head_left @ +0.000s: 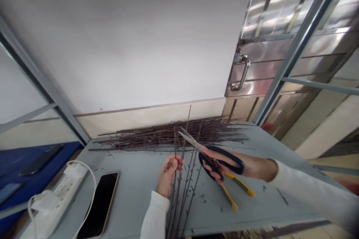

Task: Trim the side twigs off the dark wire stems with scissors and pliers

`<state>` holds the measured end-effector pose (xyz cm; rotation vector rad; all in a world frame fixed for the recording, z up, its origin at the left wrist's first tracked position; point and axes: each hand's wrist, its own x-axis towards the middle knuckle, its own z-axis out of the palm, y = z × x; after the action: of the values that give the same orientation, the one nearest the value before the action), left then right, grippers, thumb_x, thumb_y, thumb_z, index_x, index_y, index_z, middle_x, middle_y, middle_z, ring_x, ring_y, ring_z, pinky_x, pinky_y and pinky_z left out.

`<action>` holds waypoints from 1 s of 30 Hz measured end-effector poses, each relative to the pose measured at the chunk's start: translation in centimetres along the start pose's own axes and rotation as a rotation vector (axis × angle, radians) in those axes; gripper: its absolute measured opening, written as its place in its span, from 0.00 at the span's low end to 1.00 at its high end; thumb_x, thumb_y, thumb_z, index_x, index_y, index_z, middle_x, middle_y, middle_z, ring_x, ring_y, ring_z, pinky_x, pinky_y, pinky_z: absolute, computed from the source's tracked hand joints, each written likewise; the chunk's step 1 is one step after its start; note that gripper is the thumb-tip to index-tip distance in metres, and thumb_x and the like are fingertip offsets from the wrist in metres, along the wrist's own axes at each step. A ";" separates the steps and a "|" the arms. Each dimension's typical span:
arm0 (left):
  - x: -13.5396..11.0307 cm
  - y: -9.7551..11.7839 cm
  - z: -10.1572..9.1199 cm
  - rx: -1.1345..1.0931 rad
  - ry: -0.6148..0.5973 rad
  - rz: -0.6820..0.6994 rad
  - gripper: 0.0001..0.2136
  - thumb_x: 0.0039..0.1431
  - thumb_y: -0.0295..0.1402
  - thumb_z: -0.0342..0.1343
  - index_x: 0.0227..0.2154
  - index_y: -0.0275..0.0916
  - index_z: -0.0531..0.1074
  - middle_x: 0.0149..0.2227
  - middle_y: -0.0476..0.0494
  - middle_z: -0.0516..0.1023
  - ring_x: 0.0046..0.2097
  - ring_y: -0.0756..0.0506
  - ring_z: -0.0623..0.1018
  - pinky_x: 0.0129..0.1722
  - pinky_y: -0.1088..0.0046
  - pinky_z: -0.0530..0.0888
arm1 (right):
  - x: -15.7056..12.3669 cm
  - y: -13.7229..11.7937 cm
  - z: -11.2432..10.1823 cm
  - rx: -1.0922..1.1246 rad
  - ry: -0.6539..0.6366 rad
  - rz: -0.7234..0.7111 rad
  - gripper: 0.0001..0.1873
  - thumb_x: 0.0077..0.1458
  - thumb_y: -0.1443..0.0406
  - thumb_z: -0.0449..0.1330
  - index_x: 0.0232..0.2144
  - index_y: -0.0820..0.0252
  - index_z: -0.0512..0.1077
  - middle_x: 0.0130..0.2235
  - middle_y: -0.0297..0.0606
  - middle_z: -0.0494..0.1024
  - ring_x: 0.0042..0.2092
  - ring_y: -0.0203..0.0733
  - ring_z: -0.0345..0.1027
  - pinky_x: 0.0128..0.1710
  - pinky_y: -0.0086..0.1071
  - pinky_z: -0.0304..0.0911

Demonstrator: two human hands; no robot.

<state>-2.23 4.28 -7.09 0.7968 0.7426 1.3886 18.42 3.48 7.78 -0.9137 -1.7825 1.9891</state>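
Note:
My left hand [169, 173] is closed round a small bunch of thin dark twigs [183, 179] that stand upright over the near edge of the grey table [140, 179]. My right hand [224, 164] grips dark-handled scissors [207, 155]. Their silver blades point up and left and meet the twigs just above my left hand. A long pile of the same dark twigs [168, 136] lies along the far side of the table by the wall.
A black phone [101, 203] lies at the near left beside a white power strip [60, 194] with a cable. Yellow-handled pliers [232, 190] rest under my right hand. Small twig clippings dot the table. A metal door [280, 44] stands at the right.

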 end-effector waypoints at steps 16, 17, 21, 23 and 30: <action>-0.1 0.5 0.3 0.115 -0.003 0.002 0.15 0.44 0.44 0.65 0.31 0.37 0.76 0.27 0.45 0.78 0.25 0.51 0.71 0.22 0.78 0.62 | 1.2 -2.2 0.5 0.240 -0.034 0.257 0.26 0.52 0.44 0.53 0.22 0.61 0.63 0.25 0.28 0.62 0.24 0.28 0.57 0.26 0.25 0.62; -0.1 0.5 0.3 0.119 -0.009 0.004 0.15 0.45 0.43 0.65 0.31 0.37 0.76 0.27 0.45 0.78 0.25 0.51 0.70 0.21 0.79 0.61 | 1.2 -2.2 0.5 0.214 -0.032 0.257 0.27 0.52 0.44 0.53 0.22 0.61 0.63 0.24 0.28 0.62 0.23 0.28 0.56 0.26 0.25 0.61; -0.2 0.3 0.0 0.132 -0.031 0.017 0.14 0.47 0.42 0.64 0.32 0.37 0.76 0.27 0.46 0.78 0.24 0.53 0.68 0.20 0.79 0.60 | 1.1 -2.6 0.6 0.040 0.037 0.253 0.28 0.51 0.42 0.53 0.21 0.61 0.62 0.20 0.27 0.61 0.21 0.27 0.54 0.20 0.22 0.55; -0.2 0.3 0.0 0.140 -0.047 0.017 0.14 0.47 0.42 0.63 0.32 0.37 0.76 0.27 0.45 0.78 0.23 0.53 0.67 0.20 0.80 0.59 | 1.0 -2.9 0.9 -0.025 0.078 0.232 0.28 0.50 0.42 0.54 0.20 0.61 0.62 0.18 0.26 0.61 0.19 0.27 0.53 0.18 0.22 0.53; -0.2 0.3 0.2 0.143 -0.039 0.017 0.15 0.46 0.43 0.64 0.31 0.37 0.76 0.25 0.47 0.76 0.21 0.54 0.66 0.19 0.80 0.58 | 0.8 -2.9 0.9 -0.150 0.081 0.155 0.30 0.52 0.41 0.50 0.17 0.61 0.60 0.15 0.27 0.61 0.17 0.27 0.54 0.17 0.23 0.50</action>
<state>-2.26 4.09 -6.70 0.9419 0.8127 1.3424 16.75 3.74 10.37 -1.1949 -1.8874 1.8973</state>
